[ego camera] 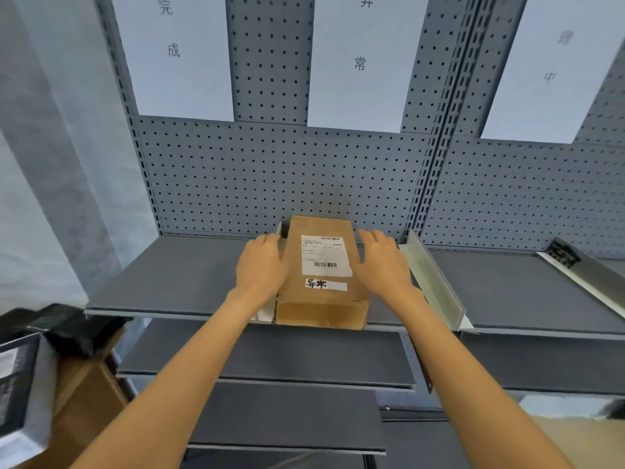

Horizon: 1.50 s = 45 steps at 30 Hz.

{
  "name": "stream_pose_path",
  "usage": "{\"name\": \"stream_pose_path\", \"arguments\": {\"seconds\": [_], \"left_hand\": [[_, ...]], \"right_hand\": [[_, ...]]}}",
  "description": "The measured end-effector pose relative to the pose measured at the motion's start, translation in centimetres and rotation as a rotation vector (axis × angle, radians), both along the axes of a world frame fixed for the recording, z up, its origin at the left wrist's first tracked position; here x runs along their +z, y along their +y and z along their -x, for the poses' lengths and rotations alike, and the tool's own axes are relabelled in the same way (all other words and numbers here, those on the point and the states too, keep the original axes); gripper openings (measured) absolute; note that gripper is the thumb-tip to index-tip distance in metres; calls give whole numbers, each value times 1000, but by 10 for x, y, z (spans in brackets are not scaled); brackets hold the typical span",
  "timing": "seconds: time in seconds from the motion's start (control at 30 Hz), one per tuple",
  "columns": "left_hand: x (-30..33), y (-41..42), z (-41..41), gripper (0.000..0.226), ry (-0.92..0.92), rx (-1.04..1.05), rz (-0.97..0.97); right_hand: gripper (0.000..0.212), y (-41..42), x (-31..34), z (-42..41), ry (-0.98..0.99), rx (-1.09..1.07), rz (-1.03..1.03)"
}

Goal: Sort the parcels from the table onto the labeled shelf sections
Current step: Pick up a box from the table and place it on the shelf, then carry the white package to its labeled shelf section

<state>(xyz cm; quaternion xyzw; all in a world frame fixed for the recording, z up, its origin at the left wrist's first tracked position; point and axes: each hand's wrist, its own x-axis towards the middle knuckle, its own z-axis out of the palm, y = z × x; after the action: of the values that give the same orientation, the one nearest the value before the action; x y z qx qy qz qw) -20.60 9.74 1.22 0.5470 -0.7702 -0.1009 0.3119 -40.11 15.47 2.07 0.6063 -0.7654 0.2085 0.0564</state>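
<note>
Both hands reach forward to a brown cardboard parcel (323,265) that lies flat on the top grey shelf (176,275), its near end level with the shelf's front edge. The left hand (262,265) rests against the parcel's left side with fingers straight and loosely spread; the right hand (382,262) lies along its right side the same way, fingers extended and the thumb touching the top face. Neither grip is curled round the box; both are flat and relaxed.

Between the two hands, on the parcel's top, sits a white shipping label (325,255) with barcodes, and nearer the wrists a small white sticker (326,285) with handwritten characters. Straight beyond the hands, on the pegboard back panel (270,170), hangs a white paper sign (367,59) reading 异常; another sign (174,52) reading 完成 hangs beyond and left of the left hand. Just right of the right hand stands a pale shelf divider (436,286). Far left of the left arm lie dark parcels (67,330) on a cardboard box.
</note>
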Motion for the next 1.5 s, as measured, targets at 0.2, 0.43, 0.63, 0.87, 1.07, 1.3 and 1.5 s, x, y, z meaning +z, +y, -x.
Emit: {"name": "stream_pose_path", "arguments": {"seconds": [0.2, 0.43, 0.63, 0.87, 1.07, 1.3, 1.5], "left_hand": [[10, 43, -31, 40, -333, 80, 172], [-7, 125, -100, 34, -472, 247, 114], [-22, 208, -184, 31, -481, 463, 41], [-22, 296, -282, 34, -477, 748, -42], [-32, 345, -358, 35, -466, 930, -131], [-60, 371, -433, 39, -446, 1037, -231], [-85, 345, -486, 43, -393, 1022, -257]], "right_hand": [[39, 33, 13, -10, 252, 136, -7], [43, 78, 6, -62, 288, 374, 10], [58, 106, -5, -153, 276, 665, 30], [57, 131, -13, -268, 315, 950, 58], [61, 144, -20, -363, 333, 1128, 78], [57, 146, -46, -453, 312, 1246, 61], [59, 115, -68, -511, 337, 1254, 12]]}}
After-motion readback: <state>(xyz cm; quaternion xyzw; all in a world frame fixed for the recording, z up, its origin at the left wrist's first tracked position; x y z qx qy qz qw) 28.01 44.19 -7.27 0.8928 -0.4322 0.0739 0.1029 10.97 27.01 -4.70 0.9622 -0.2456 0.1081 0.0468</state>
